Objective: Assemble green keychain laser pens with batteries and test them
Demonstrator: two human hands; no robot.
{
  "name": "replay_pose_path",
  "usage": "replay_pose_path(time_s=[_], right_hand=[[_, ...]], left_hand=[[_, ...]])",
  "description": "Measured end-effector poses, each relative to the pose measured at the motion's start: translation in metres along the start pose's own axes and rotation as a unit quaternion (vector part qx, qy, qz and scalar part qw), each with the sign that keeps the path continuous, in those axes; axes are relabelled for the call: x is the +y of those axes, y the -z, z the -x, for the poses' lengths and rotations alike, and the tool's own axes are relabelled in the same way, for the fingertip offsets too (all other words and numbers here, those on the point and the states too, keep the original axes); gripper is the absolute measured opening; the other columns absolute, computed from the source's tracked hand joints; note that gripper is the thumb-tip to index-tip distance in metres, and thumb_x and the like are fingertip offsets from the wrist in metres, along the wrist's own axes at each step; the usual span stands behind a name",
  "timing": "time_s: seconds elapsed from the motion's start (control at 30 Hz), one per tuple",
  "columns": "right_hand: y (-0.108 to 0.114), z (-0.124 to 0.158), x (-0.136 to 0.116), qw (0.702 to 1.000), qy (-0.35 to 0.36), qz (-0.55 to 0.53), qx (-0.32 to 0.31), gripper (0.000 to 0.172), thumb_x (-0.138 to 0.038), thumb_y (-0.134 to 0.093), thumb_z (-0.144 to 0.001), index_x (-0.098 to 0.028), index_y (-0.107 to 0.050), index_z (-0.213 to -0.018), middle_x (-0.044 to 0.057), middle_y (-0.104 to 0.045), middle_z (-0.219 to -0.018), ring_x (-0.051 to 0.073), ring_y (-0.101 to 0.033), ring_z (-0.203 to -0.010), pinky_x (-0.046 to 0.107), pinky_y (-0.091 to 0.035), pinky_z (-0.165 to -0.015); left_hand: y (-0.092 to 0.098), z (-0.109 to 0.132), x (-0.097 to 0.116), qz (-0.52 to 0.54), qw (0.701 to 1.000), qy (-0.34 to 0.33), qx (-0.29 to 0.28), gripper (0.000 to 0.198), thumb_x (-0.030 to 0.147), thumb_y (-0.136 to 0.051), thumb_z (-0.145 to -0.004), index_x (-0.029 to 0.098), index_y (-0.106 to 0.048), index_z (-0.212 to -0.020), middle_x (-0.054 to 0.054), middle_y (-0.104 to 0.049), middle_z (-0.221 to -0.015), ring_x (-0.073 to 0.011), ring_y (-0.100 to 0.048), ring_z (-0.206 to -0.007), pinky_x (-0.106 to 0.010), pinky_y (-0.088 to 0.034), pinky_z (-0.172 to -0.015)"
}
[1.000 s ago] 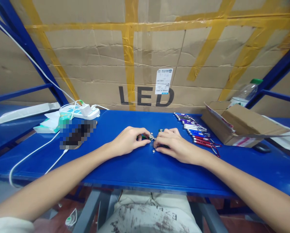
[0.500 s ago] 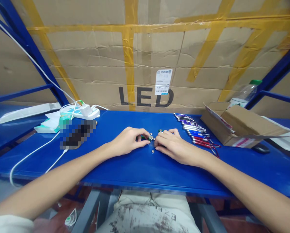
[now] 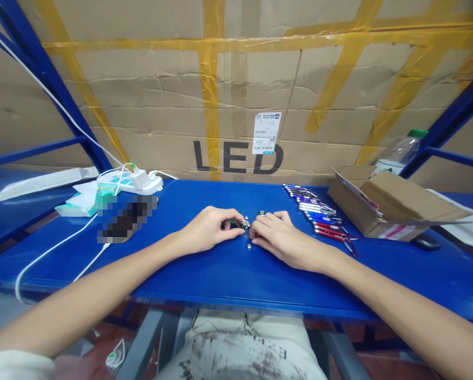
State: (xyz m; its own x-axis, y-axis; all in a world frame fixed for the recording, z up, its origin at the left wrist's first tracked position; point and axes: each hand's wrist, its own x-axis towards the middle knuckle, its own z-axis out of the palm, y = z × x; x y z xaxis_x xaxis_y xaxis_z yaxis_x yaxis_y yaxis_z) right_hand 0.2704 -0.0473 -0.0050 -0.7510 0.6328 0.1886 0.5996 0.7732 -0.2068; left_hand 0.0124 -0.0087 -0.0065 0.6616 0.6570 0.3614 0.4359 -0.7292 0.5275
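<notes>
My left hand (image 3: 205, 230) is closed in a pinch around a green mini flashlight body (image 3: 232, 224), its shiny silver end pointing right. The fingertips of my right hand (image 3: 284, 237) are pressed together right beside that end. Whatever is between them is hidden. A small silver disc like a button cell (image 3: 249, 246) lies on the table just below the fingertips. Another silver disc (image 3: 246, 218) is just above them. Behind my right knuckles, a green metallic piece (image 3: 261, 213) shows in part.
Several mini flashlights with clips (image 3: 319, 211) lie in a row at right, beside an open cardboard box (image 3: 382, 211). A black mouse (image 3: 425, 241) is by the box. At left are a blurred-out phone (image 3: 129, 219), white cables and a power strip (image 3: 153, 184) on the blue table (image 3: 220, 279).
My right hand has shifted slightly left, closer to the silver end of the flashlight body. My left hand stays in place.
</notes>
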Motion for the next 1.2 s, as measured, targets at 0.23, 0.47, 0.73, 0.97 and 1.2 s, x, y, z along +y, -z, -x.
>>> replay_pose_path(time_s=[0.23, 0.47, 0.73, 0.97, 1.2], right_hand=[[0.0014, 0.0013, 0.0043, 1.000, 0.010, -0.004, 0.003, 0.020, -0.030, -0.047, -0.115, -0.022, -0.063, -0.108, 0.007, -0.067, -0.105, 0.026, -0.058, -0.101, 0.045, -0.032, -0.098], [0.0000, 0.0023, 0.0038, 1.000, 0.002, -0.006, -0.001, 0.019, -0.029, -0.044, -0.116, -0.021, -0.059, -0.107, 0.008, -0.065, -0.105, 0.026, -0.056, -0.100, 0.044, -0.033, -0.096], [0.0027, 0.0005, -0.0008, 1.000, -0.002, 0.012, -0.001, 0.018, -0.029, -0.044, -0.115, -0.023, -0.058, -0.106, 0.008, -0.065, -0.106, 0.027, -0.050, -0.099, 0.041, -0.036, -0.087], [0.0045, 0.0010, -0.0020, 1.000, -0.008, 0.016, 0.007, 0.018, -0.026, -0.044, -0.114, -0.023, -0.059, -0.105, 0.010, -0.065, -0.107, 0.029, -0.047, -0.102, 0.042, -0.036, -0.085], [0.0010, 0.0009, 0.0018, 1.000, 0.009, 0.002, 0.029, 0.011, -0.021, -0.049, -0.113, -0.023, -0.060, -0.114, 0.008, -0.069, -0.111, 0.028, -0.049, -0.107, 0.042, -0.035, -0.088]], left_hand=[[0.0010, 0.0003, 0.0000, 0.003, 1.000, 0.003, -0.005, 0.017, 0.028, -0.076, -0.096, 0.020, -0.078, -0.111, 0.001, -0.078, -0.085, -0.0124, -0.066, -0.069, -0.023, -0.049, -0.071], [0.0007, 0.0004, -0.0012, 0.003, 1.000, 0.005, -0.005, 0.017, 0.029, -0.076, -0.097, 0.019, -0.078, -0.110, 0.001, -0.077, -0.084, -0.0120, -0.065, -0.067, -0.023, -0.049, -0.070], [0.0007, 0.0006, 0.0004, 0.006, 1.000, 0.009, -0.007, 0.017, 0.029, -0.075, -0.097, 0.020, -0.077, -0.111, 0.001, -0.077, -0.086, -0.0125, -0.066, -0.070, -0.024, -0.050, -0.072], [0.0017, 0.0008, 0.0012, 0.008, 1.000, 0.013, -0.010, 0.018, 0.032, -0.074, -0.097, 0.020, -0.078, -0.111, 0.000, -0.078, -0.088, -0.0139, -0.068, -0.072, -0.025, -0.051, -0.073], [0.0017, 0.0005, 0.0013, 0.012, 1.000, 0.015, -0.012, 0.017, 0.031, -0.074, -0.097, 0.021, -0.078, -0.111, 0.001, -0.079, -0.089, -0.0136, -0.068, -0.073, -0.024, -0.050, -0.073]])
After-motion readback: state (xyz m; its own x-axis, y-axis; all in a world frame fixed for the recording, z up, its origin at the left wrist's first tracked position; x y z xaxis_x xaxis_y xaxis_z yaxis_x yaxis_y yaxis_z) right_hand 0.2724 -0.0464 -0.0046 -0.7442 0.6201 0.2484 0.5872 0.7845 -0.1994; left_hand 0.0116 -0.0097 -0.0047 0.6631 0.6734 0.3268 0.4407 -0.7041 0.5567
